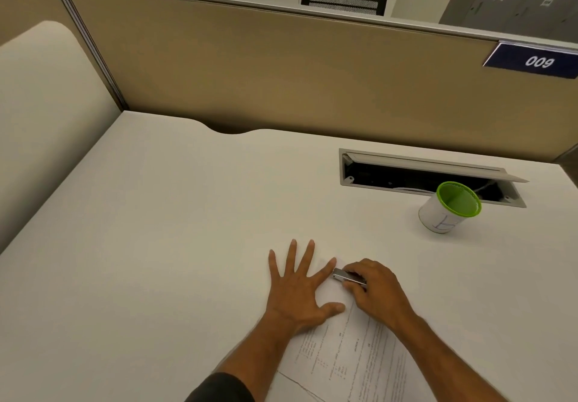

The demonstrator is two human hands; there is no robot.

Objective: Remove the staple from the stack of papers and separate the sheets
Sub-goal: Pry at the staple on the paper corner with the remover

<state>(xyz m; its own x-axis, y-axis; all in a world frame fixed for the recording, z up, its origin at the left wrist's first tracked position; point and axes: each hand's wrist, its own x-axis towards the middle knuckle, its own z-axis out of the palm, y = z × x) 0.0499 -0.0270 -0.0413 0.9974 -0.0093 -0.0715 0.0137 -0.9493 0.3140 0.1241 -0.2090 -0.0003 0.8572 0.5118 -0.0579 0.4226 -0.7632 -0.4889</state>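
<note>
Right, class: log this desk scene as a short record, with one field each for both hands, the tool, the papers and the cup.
left hand: flat, fingers spread, pressing the papers
right hand: gripping the tool
tool: small grey metal staple remover, at the papers' top corner
papers: printed white paper stack, on white desk
cup: green-rimmed white pen cup, far right, appears empty

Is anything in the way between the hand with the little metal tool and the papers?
Nothing visible is. The right hand already has the metal tool down at the far corner of the papers. The left hand lies flat on the sheets right beside the tool, touching-close. The green cup stands well off to the right.
</note>
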